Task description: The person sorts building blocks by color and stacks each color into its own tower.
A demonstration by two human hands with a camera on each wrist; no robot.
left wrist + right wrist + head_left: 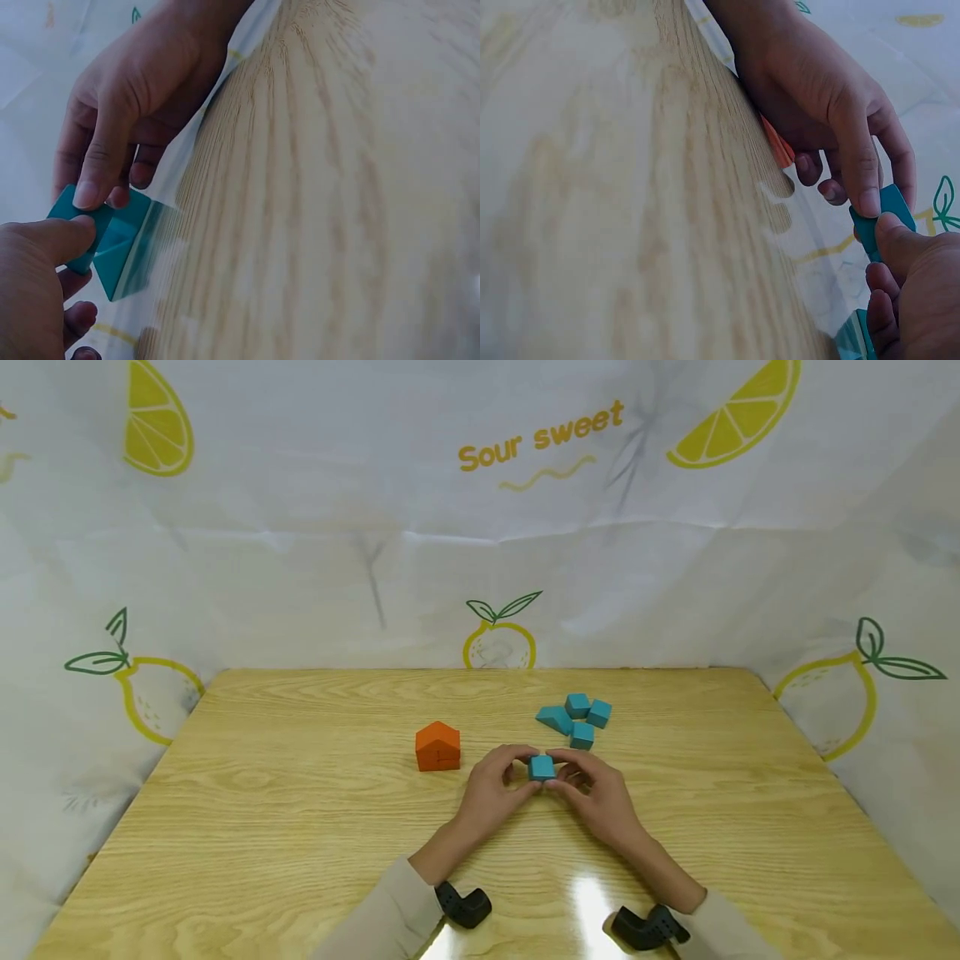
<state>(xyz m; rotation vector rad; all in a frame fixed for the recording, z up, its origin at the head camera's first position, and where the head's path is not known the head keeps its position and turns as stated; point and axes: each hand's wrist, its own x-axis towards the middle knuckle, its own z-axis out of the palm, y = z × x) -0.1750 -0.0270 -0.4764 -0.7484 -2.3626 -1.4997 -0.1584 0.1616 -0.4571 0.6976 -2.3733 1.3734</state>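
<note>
In the head view both hands meet around one small teal cube (542, 769). My left hand (489, 787) pinches it from the left between thumb and fingertips. From the right, my right hand (602, 793) grips the same cube, its thumb on the near side and a finger on the far side. Seen from the left wrist, the two thumbs press side by side on the cube's face (101, 217). The right wrist view shows the cube (895, 202) with both thumbs on it. Just beyond the right hand lie other teal blocks, the closest being a cube (582, 736).
An orange house-shaped block group (438, 747) stands left of the hands on the wooden table (300, 827). Behind the hands are a teal sloped block (554, 719) and two more teal cubes (577, 705). A white lemon-print cloth (315, 585) hangs along the table's back and sides.
</note>
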